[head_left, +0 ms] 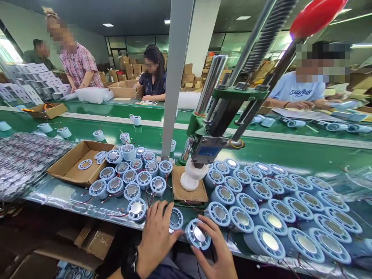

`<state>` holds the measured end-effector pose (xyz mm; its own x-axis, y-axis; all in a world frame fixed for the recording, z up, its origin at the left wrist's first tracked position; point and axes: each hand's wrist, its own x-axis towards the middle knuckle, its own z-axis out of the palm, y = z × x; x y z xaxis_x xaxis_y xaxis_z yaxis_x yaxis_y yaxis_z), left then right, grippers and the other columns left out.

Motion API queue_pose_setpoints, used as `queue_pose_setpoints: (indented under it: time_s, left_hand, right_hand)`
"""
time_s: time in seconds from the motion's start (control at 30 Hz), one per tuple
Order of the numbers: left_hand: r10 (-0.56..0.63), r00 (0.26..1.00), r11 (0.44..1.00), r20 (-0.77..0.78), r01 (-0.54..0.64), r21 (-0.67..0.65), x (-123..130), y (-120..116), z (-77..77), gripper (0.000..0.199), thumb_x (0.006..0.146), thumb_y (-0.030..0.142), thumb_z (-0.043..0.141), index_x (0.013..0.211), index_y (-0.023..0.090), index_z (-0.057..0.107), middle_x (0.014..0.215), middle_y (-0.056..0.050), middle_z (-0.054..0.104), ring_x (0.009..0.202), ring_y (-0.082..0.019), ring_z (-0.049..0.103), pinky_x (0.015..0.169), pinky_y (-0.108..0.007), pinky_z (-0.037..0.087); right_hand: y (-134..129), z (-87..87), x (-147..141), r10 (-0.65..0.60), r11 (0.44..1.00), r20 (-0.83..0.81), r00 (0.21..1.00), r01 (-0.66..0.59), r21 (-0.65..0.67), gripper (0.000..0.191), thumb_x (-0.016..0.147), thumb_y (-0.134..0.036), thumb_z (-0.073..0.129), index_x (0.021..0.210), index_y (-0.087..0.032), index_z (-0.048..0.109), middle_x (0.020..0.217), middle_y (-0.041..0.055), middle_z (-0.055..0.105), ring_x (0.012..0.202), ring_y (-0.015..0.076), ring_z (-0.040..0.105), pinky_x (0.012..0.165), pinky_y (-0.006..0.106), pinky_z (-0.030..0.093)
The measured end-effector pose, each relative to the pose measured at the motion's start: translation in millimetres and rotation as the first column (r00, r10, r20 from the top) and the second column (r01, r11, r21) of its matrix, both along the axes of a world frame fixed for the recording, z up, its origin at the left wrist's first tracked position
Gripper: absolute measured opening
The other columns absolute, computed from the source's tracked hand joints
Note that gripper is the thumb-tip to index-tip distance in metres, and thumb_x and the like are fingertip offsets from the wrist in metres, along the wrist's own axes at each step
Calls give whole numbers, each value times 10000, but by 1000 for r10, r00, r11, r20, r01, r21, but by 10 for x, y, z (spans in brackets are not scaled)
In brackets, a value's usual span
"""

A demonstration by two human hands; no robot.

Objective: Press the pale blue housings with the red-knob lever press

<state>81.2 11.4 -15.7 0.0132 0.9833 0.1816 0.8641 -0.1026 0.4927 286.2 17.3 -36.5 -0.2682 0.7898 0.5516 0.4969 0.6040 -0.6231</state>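
Note:
My right hand has thumb and fingers around a light-blue round housing with a slotted rim and a shiny silver centre, at the bench's front edge. Just left of it, a second round housing sits between the index finger and thumb of my left hand. That hand's fingers are stretched out, with the thumb apart; whether they touch the housing is unclear. Behind both hands stands a hand press with a red lever knob. Its white round pressing head is over a white pad on cardboard.
Many similar housings with thin wires cluster left of the press, and more fill the right side. A cardboard tray holds loose slotted rings. A grey post rises behind. Several people work across the green belt.

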Motion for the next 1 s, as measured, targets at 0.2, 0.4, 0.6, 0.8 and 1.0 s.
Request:
queue_pose_setpoints:
  time_s: [0.2, 0.4, 0.6, 0.8, 1.0]
  left_hand:
    - [-121, 992, 993, 40, 121, -13, -64, 53, 11, 802, 787, 138, 721, 1503, 218, 368, 1426, -104, 553, 1287, -340, 485, 1091, -563, 436]
    - [-147, 987, 965, 71, 127, 231, -174, -47, 158, 660, 878, 173, 647, 1466, 188, 350, 1428, -136, 555, 1323, -283, 524, 1086, -454, 496]
    - [-327, 945, 921, 22, 314, 232, -98, -85, 463, 868, 810, 91, 644, 1542, 227, 199, 1512, -119, 479, 1370, -244, 502, 1113, -393, 492]
    - [-199, 957, 980, 211, 189, 69, 6, -36, 349, 855, 761, 31, 581, 1525, 238, 259, 1498, -109, 498, 1345, -248, 530, 1123, -452, 482]
    - [-37, 915, 999, 402, 48, -16, 57, -103, 271, 795, 778, 94, 579, 1509, 239, 301, 1423, -79, 578, 1316, -244, 557, 1137, -456, 462]
  right_hand:
    - [-48, -48, 103, -35, 999, 47, 998, 35, 11, 430, 899, -221, 614, 1315, -191, 507, 1280, 112, 608, 1189, 230, 630, 987, 318, 553]
    - [7, 3, -134, -76, 997, 59, 995, 75, 11, 481, 907, -233, 597, 1368, -202, 464, 1264, 73, 652, 1142, 189, 666, 984, 271, 552]
    - [102, 75, -466, -59, 997, 15, 998, 58, 59, 555, 834, -130, 523, 1382, -186, 453, 1268, 74, 661, 1128, 177, 678, 946, 246, 564]
    - [75, -21, -549, -115, 992, -44, 992, 117, 46, 585, 862, -154, 505, 1439, -206, 419, 1282, 63, 654, 1141, 159, 670, 946, 239, 559]
    - [5, -126, -669, -192, 981, -49, 980, 192, -1, 599, 916, -176, 482, 1500, -193, 353, 1317, 93, 624, 1164, 185, 656, 931, 287, 581]
